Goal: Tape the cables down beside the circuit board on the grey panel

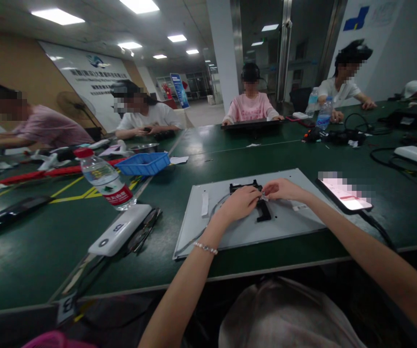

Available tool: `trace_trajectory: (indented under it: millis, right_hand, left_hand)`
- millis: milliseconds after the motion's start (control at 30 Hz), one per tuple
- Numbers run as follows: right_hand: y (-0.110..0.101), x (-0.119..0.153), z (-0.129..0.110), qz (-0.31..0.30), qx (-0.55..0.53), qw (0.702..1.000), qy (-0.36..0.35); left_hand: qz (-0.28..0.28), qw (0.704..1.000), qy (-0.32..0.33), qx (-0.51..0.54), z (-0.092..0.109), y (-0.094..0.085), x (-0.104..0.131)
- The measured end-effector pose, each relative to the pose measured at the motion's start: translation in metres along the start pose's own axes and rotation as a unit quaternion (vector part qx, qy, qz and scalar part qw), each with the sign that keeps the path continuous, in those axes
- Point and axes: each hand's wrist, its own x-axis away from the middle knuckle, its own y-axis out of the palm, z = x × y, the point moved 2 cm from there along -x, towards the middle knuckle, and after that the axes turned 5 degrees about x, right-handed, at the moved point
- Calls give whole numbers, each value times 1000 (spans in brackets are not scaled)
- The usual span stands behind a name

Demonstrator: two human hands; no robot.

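Note:
A flat light-grey panel [226, 236] lies before me on the green table, with a black plastic bracket [264, 211] on it. My left hand [242, 202], a beaded bracelet at its wrist, rests over the bracket with fingers curled; they hide much of it. My right hand [280, 189] pinches a small whitish piece [264, 197] beside the left fingertips, over the bracket. Whether the left fingers also grip something is hidden. A thin grey cable [214, 211] runs along the panel's left part, near a white strip [204, 204].
To the right lies a lit phone [346, 193] with a cable. On the left are a white power bank [121, 231], folded glasses [143, 231], a water bottle [109, 186] and a blue tray [145, 165]. Several people sit around the table [208, 166].

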Motion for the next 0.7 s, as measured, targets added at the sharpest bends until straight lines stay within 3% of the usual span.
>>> trace_trajectory:
  millis: [433,700]
  right_hand:
    - [3,1,-5,37,123,992,-6]
    - [5,1,-8,48,115,992,-1]
  left_hand:
    - [-6,1000,-3,12,3,-4,0]
    - [-7,1000,0,14,3,-2,-1]
